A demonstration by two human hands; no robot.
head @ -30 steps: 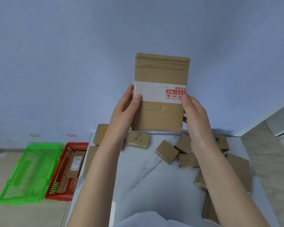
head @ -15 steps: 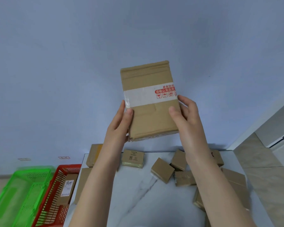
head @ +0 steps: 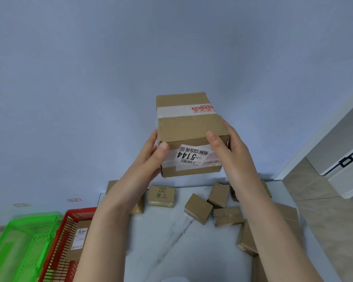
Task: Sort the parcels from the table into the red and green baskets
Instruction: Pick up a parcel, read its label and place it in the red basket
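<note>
I hold the brown cardboard parcel [head: 190, 127] up in the air above the far edge of the white marble-patterned table [head: 161, 241], clear of everything on it. My left hand [head: 151, 157] grips its lower left corner, thumb pressed on the near face. My right hand [head: 230, 151] clamps the right side, thumb over the top front edge and fingers curled round behind. There is open air all round the parcel, with only the plain blue-grey wall [head: 110, 78] beyond it, and bare tabletop lies below between my forearms.

The parcel is a matt, sharp-edged box. A pale tape band [head: 175, 110] with red print crosses its top, and a white label [head: 194, 154] reading 5144, upside down to me, sits on its near face.

On the floor to the left stands the red plastic lattice basket [head: 69, 216] with a flat cardboard parcel [head: 79, 239] in it. Just beyond it is the green plastic lattice basket [head: 29, 220]. On the table lie a small box printed MYFA [head: 161, 195] and several small plain cardboard boxes [head: 198, 208]. More lie under my right forearm, though I cannot tell how many.
</note>
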